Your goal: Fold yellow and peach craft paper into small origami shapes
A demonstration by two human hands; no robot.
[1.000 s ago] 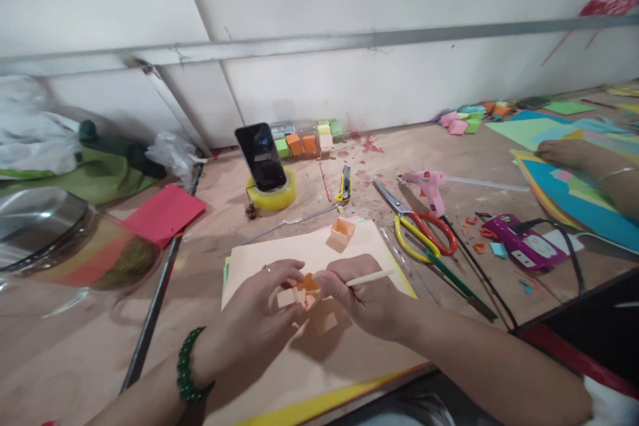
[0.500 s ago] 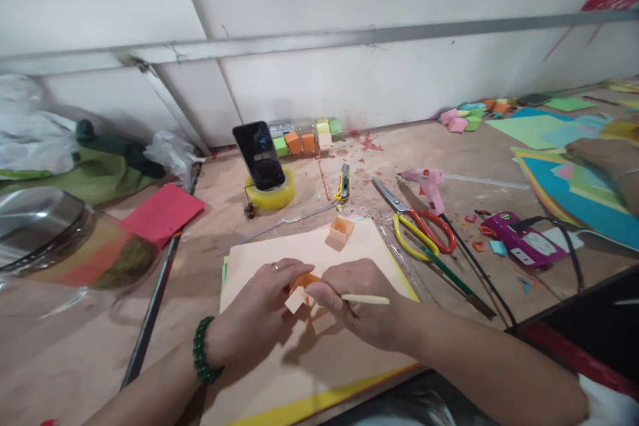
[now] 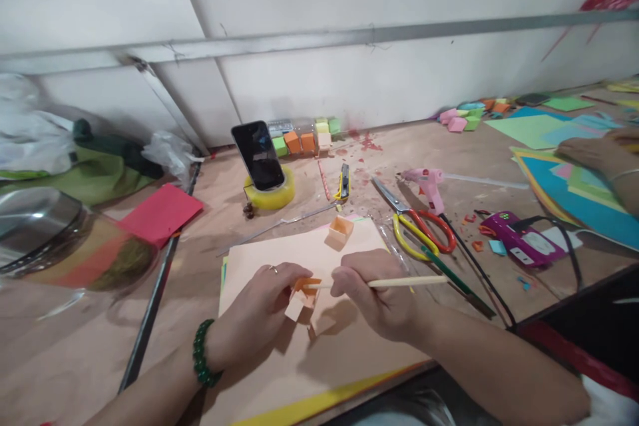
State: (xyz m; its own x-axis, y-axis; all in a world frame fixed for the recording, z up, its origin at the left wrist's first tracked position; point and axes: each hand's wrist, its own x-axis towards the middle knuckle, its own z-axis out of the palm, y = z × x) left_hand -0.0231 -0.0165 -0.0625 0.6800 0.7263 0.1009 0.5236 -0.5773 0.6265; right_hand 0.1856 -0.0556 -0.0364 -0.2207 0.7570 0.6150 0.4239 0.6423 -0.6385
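Note:
Between the fingers of my left hand (image 3: 264,306) is a small peach paper box (image 3: 296,306) with an open flap, held low over the paper stack. My right hand (image 3: 382,293) is closed around a thin pale wooden stick (image 3: 409,281). The stick's left tip reaches into the opening of the box. Just beyond my hands, a second peach paper box (image 3: 341,231) sits on the stack of peach paper sheets (image 3: 264,379), whose lower edges show yellow.
Right of the stack lie scissors (image 3: 424,226), a green pen-like stick (image 3: 459,283), a pink glue gun (image 3: 426,186) and a purple device (image 3: 524,239). A phone (image 3: 258,156) leans on a tape roll (image 3: 272,193). A glass jar (image 3: 94,246) stands left. Another person's hand (image 3: 584,153) is at far right.
My right hand has moved slightly right, away from my left fingers, and more of the stick shows, now lying nearly level. The box stays in my left hand. The other person's hand shifted slightly.

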